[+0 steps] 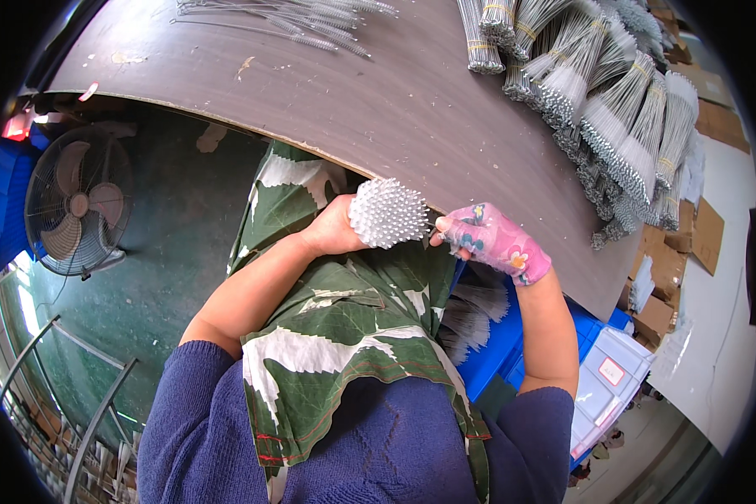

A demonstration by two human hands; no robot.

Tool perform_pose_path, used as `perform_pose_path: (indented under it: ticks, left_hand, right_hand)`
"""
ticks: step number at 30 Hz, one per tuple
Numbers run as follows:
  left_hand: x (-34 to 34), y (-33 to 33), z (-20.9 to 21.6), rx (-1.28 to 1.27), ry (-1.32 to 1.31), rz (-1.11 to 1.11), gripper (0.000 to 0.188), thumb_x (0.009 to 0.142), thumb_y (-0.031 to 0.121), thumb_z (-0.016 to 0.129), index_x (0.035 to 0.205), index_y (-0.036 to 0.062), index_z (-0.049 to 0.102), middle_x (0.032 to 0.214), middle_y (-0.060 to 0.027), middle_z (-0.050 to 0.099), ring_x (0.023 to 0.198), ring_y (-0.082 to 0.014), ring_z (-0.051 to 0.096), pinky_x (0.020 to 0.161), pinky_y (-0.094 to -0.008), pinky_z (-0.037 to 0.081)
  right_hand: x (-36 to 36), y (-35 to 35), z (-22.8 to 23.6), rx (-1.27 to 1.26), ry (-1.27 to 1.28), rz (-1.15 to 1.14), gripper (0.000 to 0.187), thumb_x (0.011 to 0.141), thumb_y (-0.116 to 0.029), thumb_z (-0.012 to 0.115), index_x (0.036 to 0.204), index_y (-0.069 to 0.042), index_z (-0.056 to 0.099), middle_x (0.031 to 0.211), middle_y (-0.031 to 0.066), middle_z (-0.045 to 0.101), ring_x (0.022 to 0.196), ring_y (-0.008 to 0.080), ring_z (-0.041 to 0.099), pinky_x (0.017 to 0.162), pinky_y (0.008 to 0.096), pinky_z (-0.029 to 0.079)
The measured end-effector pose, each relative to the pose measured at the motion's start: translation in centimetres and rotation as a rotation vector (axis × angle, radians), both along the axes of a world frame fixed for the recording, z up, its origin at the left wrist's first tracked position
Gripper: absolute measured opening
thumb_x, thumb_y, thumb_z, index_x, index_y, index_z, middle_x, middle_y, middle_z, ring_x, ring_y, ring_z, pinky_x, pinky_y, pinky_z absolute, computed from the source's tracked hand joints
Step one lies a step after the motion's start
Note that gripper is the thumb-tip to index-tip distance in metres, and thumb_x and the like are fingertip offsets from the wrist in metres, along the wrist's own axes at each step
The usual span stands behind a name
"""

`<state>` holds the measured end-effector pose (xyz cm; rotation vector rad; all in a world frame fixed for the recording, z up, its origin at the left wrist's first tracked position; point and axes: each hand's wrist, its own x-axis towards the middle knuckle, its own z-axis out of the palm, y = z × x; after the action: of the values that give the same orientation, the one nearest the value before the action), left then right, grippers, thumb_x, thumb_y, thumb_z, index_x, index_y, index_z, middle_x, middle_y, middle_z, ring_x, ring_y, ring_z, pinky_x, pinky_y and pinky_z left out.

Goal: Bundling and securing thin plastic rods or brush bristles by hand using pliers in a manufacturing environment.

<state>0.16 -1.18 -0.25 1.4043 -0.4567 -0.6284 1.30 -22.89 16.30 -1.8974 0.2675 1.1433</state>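
Observation:
A thick bundle of wire straw brushes point(388, 213) points its white bristly tips up in front of my lap, beside the table edge. My left hand point(334, 227) is wrapped round its left side. On the bundle's other side, my right hand point(491, 239), in a pink flowered glove with bare fingertips, pinches close to the brush tips. A thin dark line shows between those fingertips and the bundle, too small to make out. The bundle's lower part is hidden from view.
Loose wire brushes point(311, 18) lie at the far left of the brown table point(378, 92). Several banded brush bundles point(622, 118) are heaped at the far right. Below the table, a blue bin point(487, 370) holds more brushes. A fan point(78, 203) stands at left, above a metal rail point(101, 403).

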Motion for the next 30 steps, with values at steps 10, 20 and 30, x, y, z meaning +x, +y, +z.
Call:
perform_pose_path:
  ticks: [10, 20, 30]
  left_hand:
    - [0.0, -0.3, -1.1, 0.068, -0.074, -0.023, 0.038, 0.074, 0.015, 0.074, 0.108, 0.0034, 0.062, 0.107, -0.0050, 0.065, 0.099, -0.0128, 0.060, 0.090, -0.0290, 0.045]
    - [-0.1, -0.4, -1.9, -0.006, 0.003, -0.036, 0.039, 0.074, 0.015, 0.075, 0.109, 0.0034, 0.062, 0.107, -0.0039, 0.065, 0.099, -0.0120, 0.059, 0.090, -0.0284, 0.045]
    - [0.2, 0.0, -0.2, 0.018, -0.004, -0.025, 0.034, 0.075, 0.013, 0.074, 0.106, 0.0027, 0.062, 0.104, -0.0035, 0.066, 0.096, -0.0111, 0.059, 0.088, -0.0282, 0.045]
  right_hand:
    - [0.3, -1.1, -0.3, 0.050, 0.048, -0.042, 0.040, 0.090, -0.036, 0.055, 0.084, 0.002, 0.068, 0.054, -0.0016, 0.048, 0.052, 0.0061, 0.044, 0.051, 0.0225, 0.036]
    - [1.3, -0.6, -0.3, 0.064, 0.152, -0.026, 0.038, 0.090, -0.035, 0.056, 0.085, 0.001, 0.068, 0.052, -0.0030, 0.049, 0.050, 0.0046, 0.043, 0.047, 0.0215, 0.033]
    - [1.2, -0.8, -0.9, 0.088, 0.139, 0.002, 0.036, 0.089, -0.033, 0.057, 0.085, 0.000, 0.069, 0.051, -0.0027, 0.048, 0.050, 0.0051, 0.043, 0.048, 0.0219, 0.034]
